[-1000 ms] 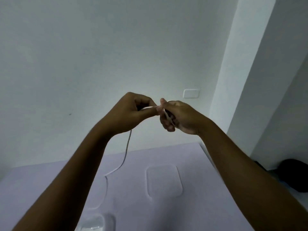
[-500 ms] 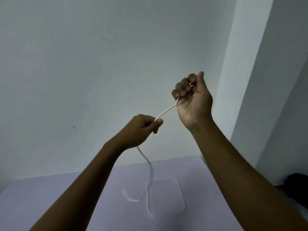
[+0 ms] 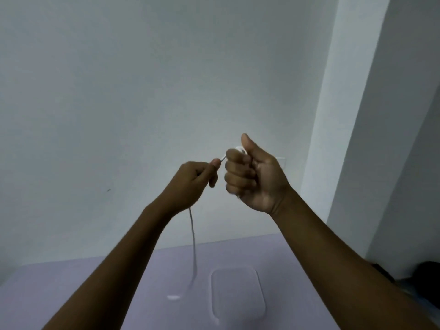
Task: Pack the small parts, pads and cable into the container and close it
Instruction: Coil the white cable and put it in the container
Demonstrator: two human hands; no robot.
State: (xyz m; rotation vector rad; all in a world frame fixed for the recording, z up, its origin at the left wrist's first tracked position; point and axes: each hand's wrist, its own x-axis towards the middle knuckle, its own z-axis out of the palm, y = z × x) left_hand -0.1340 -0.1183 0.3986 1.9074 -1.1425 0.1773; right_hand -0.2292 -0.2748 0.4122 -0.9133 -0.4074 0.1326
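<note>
- right hand (image 3: pixel 256 173) raised at chest height, fingers curled into a fist around a small bundle of white cable (image 3: pixel 193 244); a bit of white loop shows above the knuckles, thumb upright over it.
- left hand (image 3: pixel 190 184) just beside it, thumb and forefinger pinched on the cable where it leaves the right fist; only a short span runs between the two hands.
- from the left hand the cable drops straight down, slack, and curves at the bottom to a white end (image 3: pixel 173 297) lying on or just over the lilac surface (image 3: pixel 71 282); blurred, cannot tell if it touches.
- judgement: step in hand is coiling the cable round the right hand's fingers before packing. a good length hangs unwound.
- to do it well: let the left pinch slide down the cable and feed it with light, even tension; keep each turn the same size and beside the last, so the coil will sit flat.
- keep the right fist closed on the turns already made; loosening it would likely let the coil spring open.
- watch the free end as it lifts off the surface: it may swing or snag.
- a clear rounded-rectangle shape (image 3: pixel 238 294) lies flat on the lilac surface, right of the hanging cable, apart from it; could be a pad or lid, cannot tell which.
- no container body in view; pale wall (image 3: pixel 166 91) behind, dark object (image 3: pixel 426 270) at far right edge.
</note>
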